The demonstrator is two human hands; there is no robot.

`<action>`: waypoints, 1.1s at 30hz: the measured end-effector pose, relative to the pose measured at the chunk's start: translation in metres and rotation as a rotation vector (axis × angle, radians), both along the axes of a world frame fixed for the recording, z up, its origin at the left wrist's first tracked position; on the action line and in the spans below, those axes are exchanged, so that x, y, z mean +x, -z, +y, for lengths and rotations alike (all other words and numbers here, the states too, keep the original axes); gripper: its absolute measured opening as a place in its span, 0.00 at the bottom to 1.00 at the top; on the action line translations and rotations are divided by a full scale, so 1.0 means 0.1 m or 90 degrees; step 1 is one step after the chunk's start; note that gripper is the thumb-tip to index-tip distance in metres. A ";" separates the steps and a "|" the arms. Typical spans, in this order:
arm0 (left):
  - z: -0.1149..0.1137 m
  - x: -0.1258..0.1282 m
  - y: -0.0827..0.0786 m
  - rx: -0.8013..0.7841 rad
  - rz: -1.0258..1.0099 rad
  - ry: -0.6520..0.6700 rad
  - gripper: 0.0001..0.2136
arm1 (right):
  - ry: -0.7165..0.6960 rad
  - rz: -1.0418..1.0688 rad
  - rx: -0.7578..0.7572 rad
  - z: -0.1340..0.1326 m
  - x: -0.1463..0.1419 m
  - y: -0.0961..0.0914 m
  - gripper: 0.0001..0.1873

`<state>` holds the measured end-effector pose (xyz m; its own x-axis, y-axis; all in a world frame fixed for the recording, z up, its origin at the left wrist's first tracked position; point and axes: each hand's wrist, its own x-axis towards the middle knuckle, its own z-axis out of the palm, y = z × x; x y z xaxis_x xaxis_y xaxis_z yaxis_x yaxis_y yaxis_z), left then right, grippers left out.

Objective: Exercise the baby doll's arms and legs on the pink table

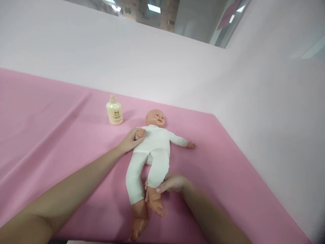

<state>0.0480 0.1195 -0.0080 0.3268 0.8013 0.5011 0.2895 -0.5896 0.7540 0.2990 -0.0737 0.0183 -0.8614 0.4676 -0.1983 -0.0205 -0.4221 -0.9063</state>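
Doll [155, 140]: on its back across the pink cover [218, 169], held at two points.
Left hand [130, 139]: wrapped round one doll arm near its fist — probably to steady the torso.
Right hand [172, 183]: gripping one lower leg, thumb in front — seemingly to control it.
Bottle [115, 113]: upright near the doll's head, apart, hardly obstructing.
Wall [165, 74]: bounds the far side.

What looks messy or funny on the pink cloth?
Just one little thing: a long crease slants across the left part of the pink cloth, which looks smoother elsewhere. I see no spill: the bottle stands upright, and the doll lies on its back, with no damage that I can see.
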 end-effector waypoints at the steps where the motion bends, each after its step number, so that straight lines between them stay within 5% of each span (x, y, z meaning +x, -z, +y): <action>1: 0.00 0.00 0.00 0.001 0.001 -0.001 0.32 | -0.004 -0.005 0.004 0.00 0.00 -0.02 0.40; 12: -0.02 0.01 -0.04 -0.011 -0.009 -0.002 0.33 | -0.016 -0.033 0.020 -0.01 0.01 -0.14 0.41; 33: 0.02 0.01 0.03 0.000 -0.005 0.002 0.31 | -0.008 -0.019 0.006 0.01 0.02 -0.05 0.40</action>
<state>0.0487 0.1210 -0.0109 0.3251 0.8005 0.5036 0.2813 -0.5902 0.7566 0.3008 -0.0731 0.0234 -0.8610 0.4590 -0.2192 0.0115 -0.4132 -0.9106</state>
